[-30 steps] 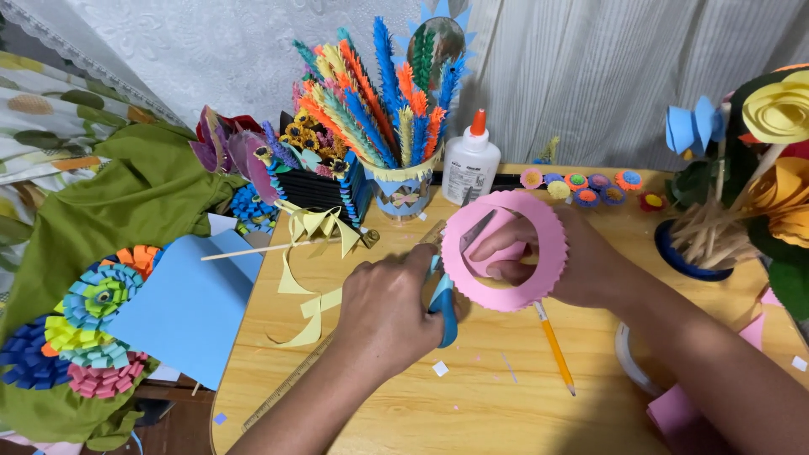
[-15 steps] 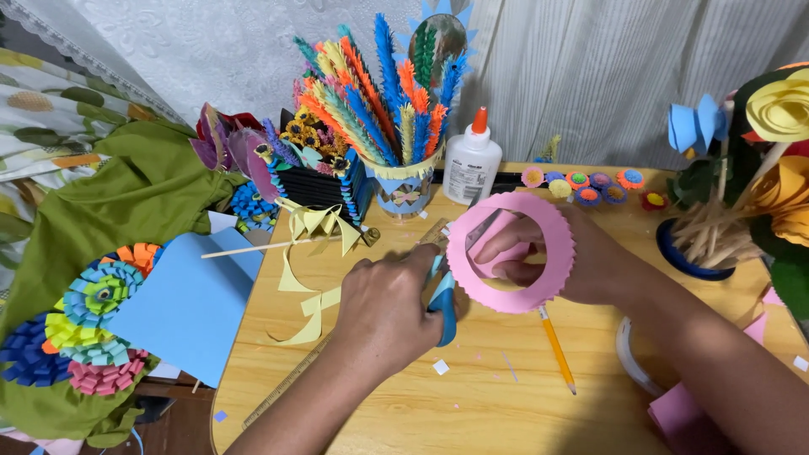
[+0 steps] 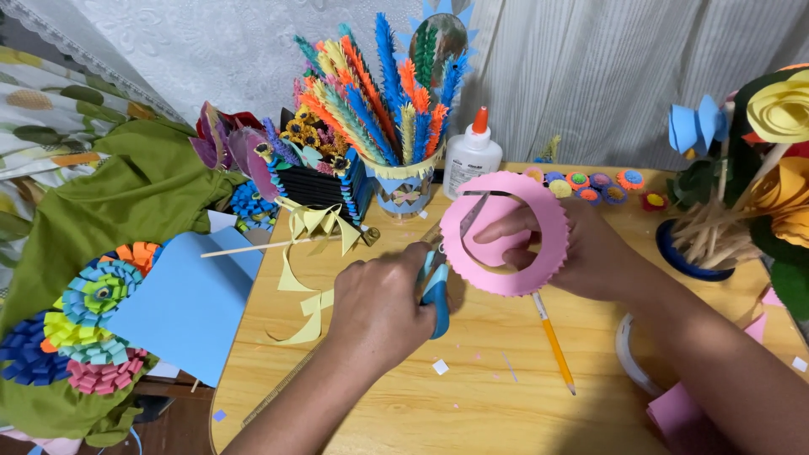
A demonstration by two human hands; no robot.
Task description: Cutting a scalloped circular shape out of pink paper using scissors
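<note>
Pink paper ring [image 3: 506,232]: held up above the bench [image 3: 472,396] in your right hand [image 3: 581,253], fingers [image 3: 506,229] poking through its opening, pinched on the rim. Blue-handled scissors [image 3: 436,291]: gripped in your left hand [image 3: 375,307], just left of the ring, blades pointing up-right at its scalloped edge. Pencil [image 3: 552,337]: lies below.

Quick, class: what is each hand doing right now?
Left hand: closed on blue-handled scissors, cutting the ring's edge.
Right hand: holding the pink paper ring, fingers through its middle.
</note>
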